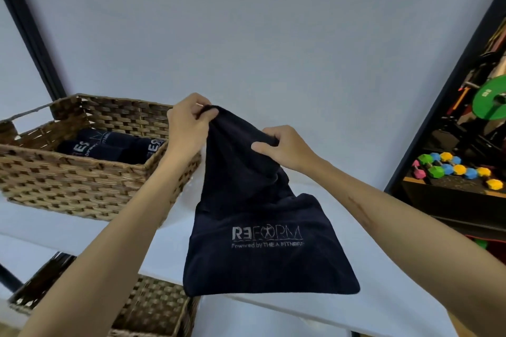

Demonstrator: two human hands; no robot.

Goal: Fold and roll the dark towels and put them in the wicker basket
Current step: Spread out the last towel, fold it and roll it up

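A dark navy towel with a grey "REFORM" logo hangs from both hands, its lower end draped on the white shelf. My left hand pinches the towel's top corner, raised beside the basket. My right hand grips the towel's upper edge a little lower and to the right. The wicker basket stands on the shelf at the left. Inside it lie rolled dark towels with logos showing.
A second wicker basket sits on a lower shelf, below left. A pale wall rises behind the shelf. At the right, a dark rack holds coloured dumbbells and a green weight plate.
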